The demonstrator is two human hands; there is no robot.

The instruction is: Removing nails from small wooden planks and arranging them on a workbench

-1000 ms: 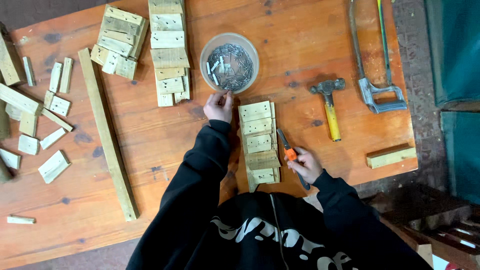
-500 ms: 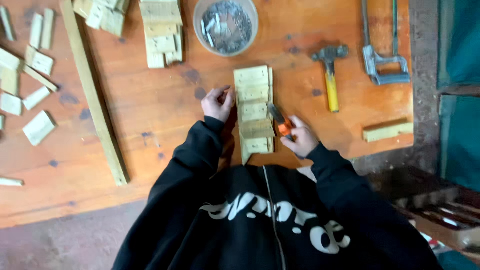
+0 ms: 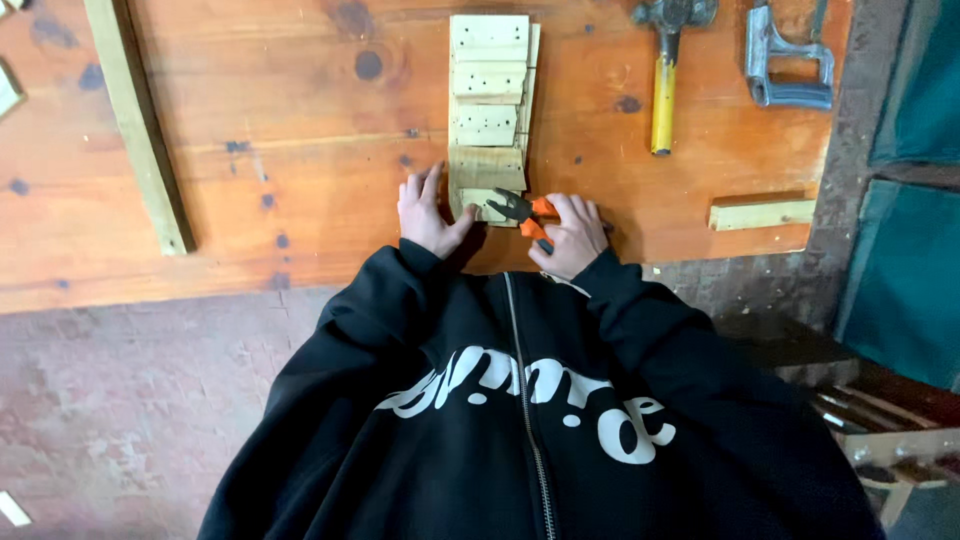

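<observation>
A row of short pale wood pieces (image 3: pixel 487 95) joined in a strip lies on the orange wooden table (image 3: pixel 300 150), running away from me. My left hand (image 3: pixel 428 212) rests flat on the table, its thumb against the strip's nearest piece (image 3: pixel 478 202). My right hand (image 3: pixel 572 235) grips pliers with orange handles (image 3: pixel 522 211); the dark jaws point at that nearest piece. My black hooded jacket fills the lower part of the view.
A long wooden slat (image 3: pixel 138 120) lies at the left. A hammer with a yellow handle (image 3: pixel 663 85) and a metal clamp-like tool (image 3: pixel 785 65) lie at the top right. A short wood block (image 3: pixel 760 213) sits near the table's right edge. Bare floor lies below.
The view has tilted down toward me, so the bowl and the loose wood pieces have left the frame. My left hand has slid down to the strip's near end, beside the pliers.
</observation>
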